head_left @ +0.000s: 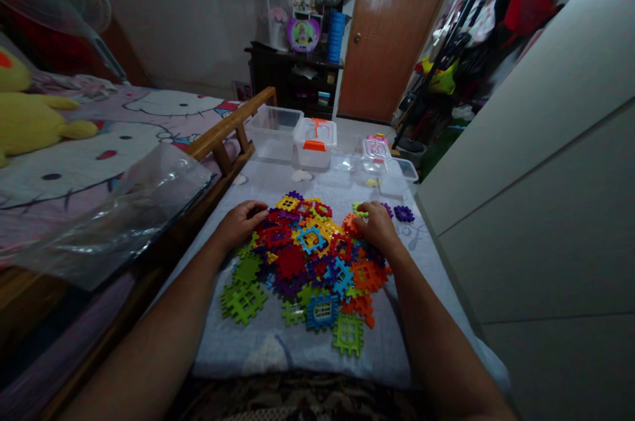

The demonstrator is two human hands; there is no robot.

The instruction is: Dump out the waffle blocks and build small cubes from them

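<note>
A heap of colourful plastic interlocking blocks [290, 263], square with toothed edges, lies on the cloth in front of me. Several have window-like grids, such as a blue block [322, 310] and a green block [348, 333] at the near edge. My left hand [242, 224] rests at the heap's upper left side, fingers loosely bent and apart from the thumb, holding nothing I can see. At the upper right side, my right hand [378, 228] has thumb and fingers apart, touching an orange block [352, 225]. Purple gear-shaped pieces [403, 214] lie just beyond that hand.
Clear plastic boxes stand at the far end: an open bin [276, 130], a lidded box with orange latches [315, 146] and smaller containers [376, 149]. A wooden rail [228, 123] and a bed with a clear plastic bag [133, 209] are left; a pale cabinet [540, 209] is right.
</note>
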